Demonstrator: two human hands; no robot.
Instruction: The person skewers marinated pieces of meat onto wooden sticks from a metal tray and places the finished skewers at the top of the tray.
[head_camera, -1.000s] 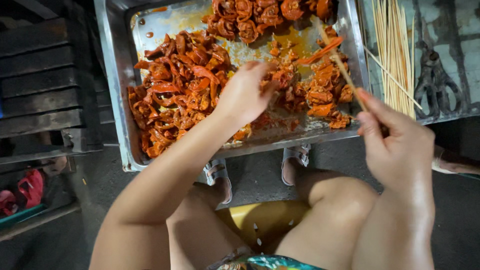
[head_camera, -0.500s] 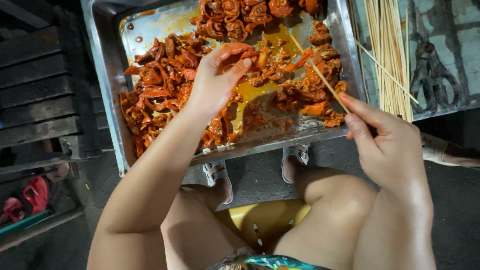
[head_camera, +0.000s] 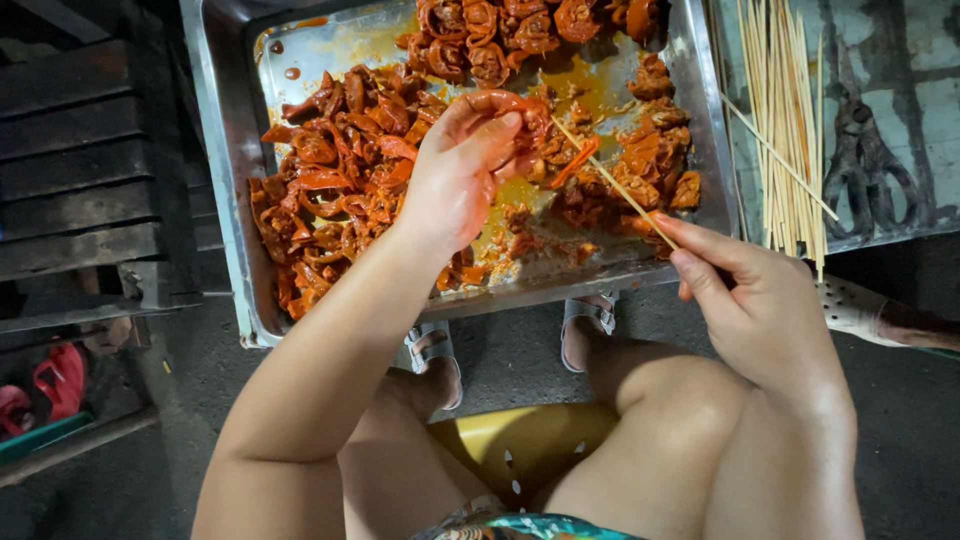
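Observation:
A steel tray (head_camera: 228, 170) holds many orange-red marinated meat pieces (head_camera: 335, 175) in oily sauce. My left hand (head_camera: 460, 175) hovers over the tray's middle and pinches one meat piece (head_camera: 505, 105) between its fingertips. My right hand (head_camera: 760, 300) is at the tray's near right corner and grips a thin wooden skewer (head_camera: 612, 182). The skewer points up and left, and its tip reaches the held piece. A red strip hangs against the skewer shaft.
A pile of loose bamboo skewers (head_camera: 785, 120) lies right of the tray, with dark metal scissors (head_camera: 870, 160) beside it. Dark slatted crates (head_camera: 80, 160) stand on the left. My sandalled feet (head_camera: 590, 320) and a yellow stool (head_camera: 520, 440) are below.
My left hand lifted a meat piece and drew it toward the skewer. My right hand moved left and lower, bringing the skewer tip to the piece.

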